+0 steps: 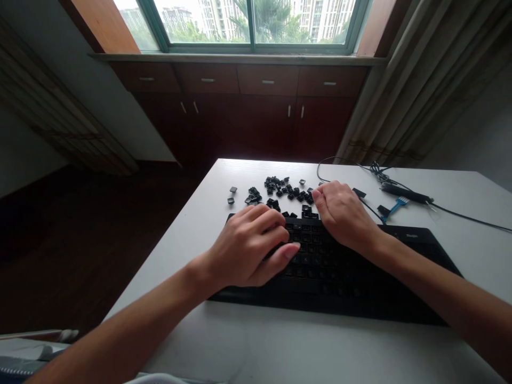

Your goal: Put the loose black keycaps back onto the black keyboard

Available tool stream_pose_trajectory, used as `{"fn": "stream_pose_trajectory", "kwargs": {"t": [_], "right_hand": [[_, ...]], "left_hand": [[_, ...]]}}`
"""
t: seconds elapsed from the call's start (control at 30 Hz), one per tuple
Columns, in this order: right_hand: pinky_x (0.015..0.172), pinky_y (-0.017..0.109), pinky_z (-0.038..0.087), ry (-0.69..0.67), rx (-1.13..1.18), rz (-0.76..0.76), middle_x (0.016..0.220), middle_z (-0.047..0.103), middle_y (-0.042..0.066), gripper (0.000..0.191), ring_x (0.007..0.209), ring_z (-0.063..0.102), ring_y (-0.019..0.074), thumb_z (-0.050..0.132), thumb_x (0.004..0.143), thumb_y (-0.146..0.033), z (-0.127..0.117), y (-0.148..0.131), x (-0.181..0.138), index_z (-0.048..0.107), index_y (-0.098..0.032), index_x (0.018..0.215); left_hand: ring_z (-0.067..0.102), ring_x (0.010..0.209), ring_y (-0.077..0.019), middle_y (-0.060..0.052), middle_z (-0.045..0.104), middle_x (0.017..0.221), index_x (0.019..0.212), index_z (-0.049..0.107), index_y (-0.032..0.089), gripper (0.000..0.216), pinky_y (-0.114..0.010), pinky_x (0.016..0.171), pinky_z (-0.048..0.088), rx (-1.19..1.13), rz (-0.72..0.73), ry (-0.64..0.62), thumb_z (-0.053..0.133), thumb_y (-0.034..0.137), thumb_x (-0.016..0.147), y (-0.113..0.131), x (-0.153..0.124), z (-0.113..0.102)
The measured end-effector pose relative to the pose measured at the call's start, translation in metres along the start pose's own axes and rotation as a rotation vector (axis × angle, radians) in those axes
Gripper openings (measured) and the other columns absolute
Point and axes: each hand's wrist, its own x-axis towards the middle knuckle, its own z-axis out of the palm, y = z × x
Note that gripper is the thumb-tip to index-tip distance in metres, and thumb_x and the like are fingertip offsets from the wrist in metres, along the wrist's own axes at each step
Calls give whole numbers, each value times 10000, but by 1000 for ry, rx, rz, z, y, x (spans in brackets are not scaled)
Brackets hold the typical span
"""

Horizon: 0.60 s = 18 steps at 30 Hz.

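Note:
A black keyboard (256,297) lies on the white table, tilted slightly in view. My left hand (252,245) rests over its left part with the fingers curled down onto the keys and the thumb apart from them. Nothing shows between thumb and index finger. Past the keyboard's back edge, my right hand (346,216) reaches to the loose black keycaps (276,185), its fingers bent and close together. Its fingertips are mostly hidden, so what they hold cannot be made out. Two keycaps (231,201) sit apart at the left.
A small blue brush (394,209) lies right of the keycaps, near a dark stick-like tool (406,193). A coiled black cable (378,172) runs across the back of the white table (248,336). Dark red cabinets (248,122) stand under the window.

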Motion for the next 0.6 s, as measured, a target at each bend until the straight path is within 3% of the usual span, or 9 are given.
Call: {"fn": "stream_pose_trajectory", "kwargs": {"t": [0.17,0.33,0.6], "right_hand": [[793,420,354,-20,-157,-36,993,602,108,372,888,505,259,261,1047,-426,12,-9,5,556,-205,995],[810,435,310,-20,-195,-56,969,578,98,331,900,482,258,269,1043,-393,14,-10,-2,548,-221,993],[886,469,298,-80,-210,-70,985,505,83,238,949,439,267,321,1025,-350,19,-10,-3,529,-237,1002]], "left_hand": [[532,745,-171,-60,638,813,741,615,172,297,-342,689,461,93,-87,28,462,252,983,-29,-3,-6],[496,703,-160,-48,608,763,717,600,172,342,-331,653,431,127,-127,1,428,249,1002,-39,-5,-5],[536,768,-172,-57,593,800,742,614,166,396,-329,717,466,235,-324,18,370,283,1031,-64,-8,-20]]}}
